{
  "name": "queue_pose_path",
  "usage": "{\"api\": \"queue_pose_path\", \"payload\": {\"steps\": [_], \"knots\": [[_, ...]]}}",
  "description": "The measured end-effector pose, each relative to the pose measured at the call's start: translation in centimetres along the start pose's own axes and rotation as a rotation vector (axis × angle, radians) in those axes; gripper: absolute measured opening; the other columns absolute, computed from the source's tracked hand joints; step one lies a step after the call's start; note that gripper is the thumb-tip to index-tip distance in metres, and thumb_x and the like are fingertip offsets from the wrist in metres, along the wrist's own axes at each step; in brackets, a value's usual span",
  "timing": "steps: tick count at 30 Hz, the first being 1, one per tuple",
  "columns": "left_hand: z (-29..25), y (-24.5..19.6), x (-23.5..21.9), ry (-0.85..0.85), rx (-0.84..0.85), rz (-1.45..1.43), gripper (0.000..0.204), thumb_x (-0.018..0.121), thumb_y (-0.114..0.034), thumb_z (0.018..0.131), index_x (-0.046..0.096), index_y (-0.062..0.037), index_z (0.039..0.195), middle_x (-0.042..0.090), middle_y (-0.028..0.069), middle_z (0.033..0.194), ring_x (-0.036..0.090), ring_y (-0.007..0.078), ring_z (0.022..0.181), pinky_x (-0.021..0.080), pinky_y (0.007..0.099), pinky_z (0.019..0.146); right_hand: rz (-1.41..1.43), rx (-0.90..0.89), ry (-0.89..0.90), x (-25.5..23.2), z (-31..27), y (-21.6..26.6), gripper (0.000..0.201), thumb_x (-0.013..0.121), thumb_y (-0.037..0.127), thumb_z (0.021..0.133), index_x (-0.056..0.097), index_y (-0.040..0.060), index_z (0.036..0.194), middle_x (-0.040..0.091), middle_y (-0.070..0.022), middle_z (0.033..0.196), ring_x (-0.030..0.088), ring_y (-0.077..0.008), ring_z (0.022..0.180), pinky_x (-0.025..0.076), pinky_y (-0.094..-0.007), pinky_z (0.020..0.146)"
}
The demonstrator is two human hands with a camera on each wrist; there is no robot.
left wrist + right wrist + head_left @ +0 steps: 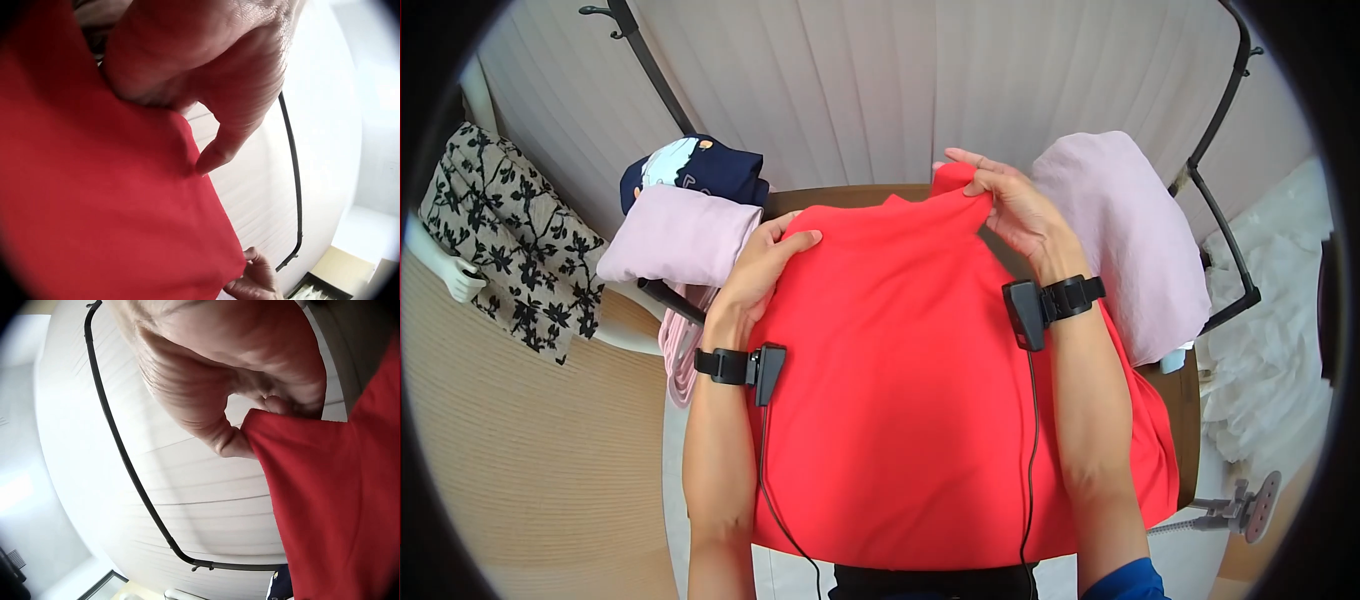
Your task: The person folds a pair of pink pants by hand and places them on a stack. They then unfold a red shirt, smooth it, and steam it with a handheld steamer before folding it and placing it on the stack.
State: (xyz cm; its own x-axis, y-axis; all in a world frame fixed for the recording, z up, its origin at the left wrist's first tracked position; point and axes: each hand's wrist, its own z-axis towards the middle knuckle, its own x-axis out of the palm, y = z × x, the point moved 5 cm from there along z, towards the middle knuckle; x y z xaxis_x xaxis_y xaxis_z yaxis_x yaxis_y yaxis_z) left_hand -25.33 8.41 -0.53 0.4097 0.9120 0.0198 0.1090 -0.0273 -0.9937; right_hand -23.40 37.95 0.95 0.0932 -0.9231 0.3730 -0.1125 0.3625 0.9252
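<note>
A large red cloth [900,330] hangs spread between both hands, its lower part reaching the near edge of the brown table. At its upper left corner the left hand [762,262] pinches the edge, thumb on top. The right hand [1022,215] pinches the upper right corner between thumb and fingers, other fingers extended. In the left wrist view the left hand [206,62] holds the red fabric [112,187] by its edge. The right wrist view has the right hand [231,369] gripping a pointed corner of the fabric [331,481].
Folded pink cloth [683,235] and a navy printed cloth [720,172] lie at the back left. A pink pile [1120,240] sits on the right of the brown table [1185,400]. Black rack poles [655,80] rise behind; a mannequin in a patterned skirt [510,240] stands left.
</note>
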Motion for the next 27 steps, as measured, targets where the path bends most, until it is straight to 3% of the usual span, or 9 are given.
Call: {"api": "queue_pose_path", "payload": {"steps": [6, 8, 11, 14, 18, 20, 21, 23, 27], "knots": [[-0.5, -1.8, 0.7, 0.010, 0.077, -0.240, 0.049, 0.059, -0.008, 0.094, 0.053, 0.0040, 0.142, 0.064, 0.0110, 0.130, 0.061, 0.0146, 0.116, 0.045, 0.0253, 0.104, -0.030, -0.021, -0.082, 0.7, -0.1, 0.1, 0.058, 0.061, 0.011, 0.094, 0.046, -0.0002, 0.148, 0.062, -0.0091, 0.138, 0.062, -0.0124, 0.114, 0.050, -0.0274, 0.099], [-0.4, -2.2, 0.4, -0.032, 0.125, -0.232, 0.050, 0.058, -0.006, 0.095, 0.052, 0.0039, 0.144, 0.061, 0.0115, 0.134, 0.059, 0.0145, 0.120, 0.043, 0.0247, 0.107, 0.017, -0.100, -0.225, -0.2, 0.1, 0.1, 0.053, 0.063, 0.008, 0.092, 0.050, -0.0026, 0.143, 0.066, -0.0105, 0.131, 0.064, -0.0124, 0.102, 0.052, -0.0269, 0.090], [-0.7, -2.8, 0.1, -0.066, 0.205, -0.136, 0.051, 0.056, 0.000, 0.094, 0.051, 0.0032, 0.144, 0.059, 0.0111, 0.137, 0.057, 0.0146, 0.121, 0.042, 0.0252, 0.108, -0.096, -0.128, -0.250, -1.6, 0.2, 0.2, 0.050, 0.064, 0.008, 0.093, 0.052, -0.0019, 0.140, 0.070, -0.0095, 0.125, 0.062, -0.0087, 0.093, 0.050, -0.0239, 0.080], [-1.7, -4.5, 0.7, -0.132, 0.290, 0.034, 0.051, 0.057, 0.007, 0.092, 0.053, 0.0024, 0.143, 0.060, 0.0097, 0.133, 0.057, 0.0139, 0.119, 0.043, 0.0258, 0.106, -0.104, -0.156, -0.289, -2.2, 0.3, 0.2, 0.055, 0.065, 0.013, 0.093, 0.050, 0.0004, 0.144, 0.066, -0.0065, 0.133, 0.057, -0.0057, 0.089, 0.045, -0.0215, 0.082], [-1.9, -5.5, -0.1, -0.202, 0.374, 0.228, 0.044, 0.063, 0.010, 0.088, 0.061, 0.0032, 0.132, 0.067, 0.0093, 0.123, 0.062, 0.0122, 0.110, 0.049, 0.0249, 0.098, -0.078, -0.173, -0.293, -2.7, 0.2, 0.3, 0.051, 0.063, 0.009, 0.093, 0.052, -0.0004, 0.141, 0.067, -0.0057, 0.129, 0.057, -0.0062, 0.087, 0.044, -0.0218, 0.081], [-1.8, -5.4, -0.6, -0.226, 0.408, 0.228, 0.040, 0.064, 0.010, 0.088, 0.064, 0.0038, 0.127, 0.070, 0.0092, 0.117, 0.064, 0.0115, 0.105, 0.051, 0.0242, 0.094, -0.114, -0.124, -0.252, -2.4, 0.2, 0.1, 0.043, 0.056, 0.009, 0.096, 0.054, 0.0000, 0.138, 0.068, -0.0006, 0.109, 0.055, -0.0063, 0.082, 0.041, -0.0219, 0.079], [-1.7, -5.3, -0.8, -0.247, 0.403, 0.221, 0.036, 0.065, 0.009, 0.089, 0.066, 0.0042, 0.124, 0.071, 0.0092, 0.113, 0.066, 0.0111, 0.099, 0.053, 0.0231, 0.090, -0.114, -0.126, -0.250, -2.5, 0.3, 0.1, 0.043, 0.056, 0.009, 0.096, 0.054, 0.0000, 0.138, 0.068, -0.0006, 0.109, 0.055, -0.0063, 0.082, 0.041, -0.0219, 0.079], [-1.9, -5.3, -0.9, -0.271, 0.399, 0.214, 0.032, 0.065, 0.009, 0.089, 0.067, 0.0046, 0.121, 0.073, 0.0092, 0.108, 0.067, 0.0106, 0.094, 0.054, 0.0221, 0.086, -0.207, -0.057, -0.150, -2.0, 0.5, -0.1, 0.037, 0.050, 0.015, 0.099, 0.060, 0.0024, 0.132, 0.059, 0.0039, 0.084, 0.050, -0.0067, 0.077, 0.040, -0.0227, 0.079], [-2.0, -5.5, -0.5, -0.261, 0.395, 0.183, 0.028, 0.066, 0.008, 0.089, 0.069, 0.0053, 0.118, 0.074, 0.0098, 0.105, 0.068, 0.0096, 0.091, 0.055, 0.0211, 0.082, -0.278, 0.058, -0.035, 0.0, 0.2, -0.4, 0.041, 0.056, 0.029, 0.097, 0.066, -0.0019, 0.123, 0.051, 0.0021, 0.076, 0.052, -0.0102, 0.077, 0.046, -0.0279, 0.081]]}}
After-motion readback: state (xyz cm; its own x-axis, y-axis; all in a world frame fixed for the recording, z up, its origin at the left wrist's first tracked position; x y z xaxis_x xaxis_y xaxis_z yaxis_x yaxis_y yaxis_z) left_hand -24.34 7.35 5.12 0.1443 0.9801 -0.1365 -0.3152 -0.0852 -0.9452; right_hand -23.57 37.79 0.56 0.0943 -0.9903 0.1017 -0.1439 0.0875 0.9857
